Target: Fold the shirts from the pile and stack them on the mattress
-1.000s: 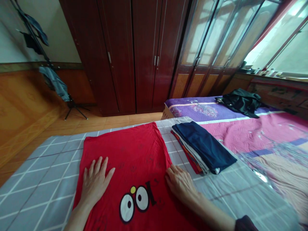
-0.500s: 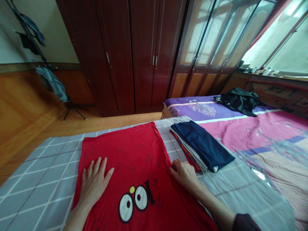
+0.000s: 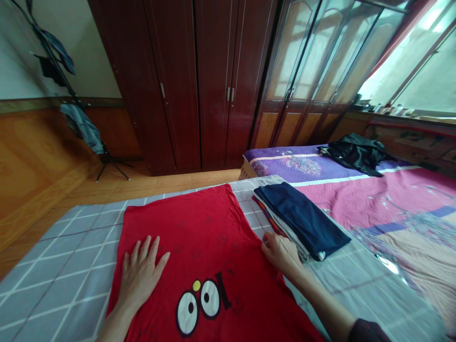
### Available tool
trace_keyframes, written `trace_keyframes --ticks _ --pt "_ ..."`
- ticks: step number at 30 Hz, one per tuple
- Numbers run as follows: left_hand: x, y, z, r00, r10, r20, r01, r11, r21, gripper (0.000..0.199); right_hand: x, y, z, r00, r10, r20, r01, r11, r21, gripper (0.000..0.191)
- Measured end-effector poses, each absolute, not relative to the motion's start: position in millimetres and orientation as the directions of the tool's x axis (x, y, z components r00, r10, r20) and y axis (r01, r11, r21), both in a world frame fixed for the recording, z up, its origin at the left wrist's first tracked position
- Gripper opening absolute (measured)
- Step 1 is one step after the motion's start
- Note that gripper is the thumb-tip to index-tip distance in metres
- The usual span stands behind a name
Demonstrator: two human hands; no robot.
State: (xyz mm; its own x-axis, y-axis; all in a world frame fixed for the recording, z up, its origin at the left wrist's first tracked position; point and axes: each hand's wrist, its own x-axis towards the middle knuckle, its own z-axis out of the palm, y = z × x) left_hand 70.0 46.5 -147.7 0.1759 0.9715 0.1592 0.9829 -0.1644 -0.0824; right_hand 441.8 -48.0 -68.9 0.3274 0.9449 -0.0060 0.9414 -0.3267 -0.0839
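A red T-shirt point(image 3: 192, 228) with a printed pair of cartoon eyes lies spread over the grey checked bedsheet point(image 3: 64, 261). My left hand point(image 3: 142, 270) rests flat on the shirt's left side, fingers spread. At the shirt's right edge, my right hand point(image 3: 281, 251) is closed, its fingers pinching the red fabric and pulling it slightly outward. Just beyond that hand sits a stack of folded clothes point(image 3: 299, 216), dark blue on top, with grey, orange and red layers showing beneath. The near part of the shirt runs out of view at the bottom.
A second bed with a purple and pink cover point(image 3: 342, 194) adjoins on the right, with a black garment point(image 3: 356, 152) on it. Dark red wardrobes point(image 3: 213, 95) stand across the floor. A coat stand point(image 3: 76, 102) with clothes is at the left.
My right hand has moved a little to the right, drawing the shirt's right edge outward with it. My left hand stays flat on the shirt. The view has shifted slightly.
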Motion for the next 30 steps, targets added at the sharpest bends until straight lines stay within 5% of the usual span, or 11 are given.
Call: trace_keyframes --ticks 11,23,30 --pt "70 48 -150 0.181 0.968 0.176 0.982 -0.169 -0.078 0.063 438 22 -74 0.3 0.953 -0.035 0.945 -0.302 -0.126 0.026" --pt "71 46 -147 0.175 0.969 0.173 0.984 -0.165 -0.07 0.063 420 38 -65 0.2 0.974 -0.107 0.979 -0.202 -0.008 0.024" --pt "72 47 -148 0.169 0.971 0.169 0.985 -0.161 -0.062 0.062 441 37 -67 0.28 0.956 -0.091 0.96 -0.278 0.041 0.023"
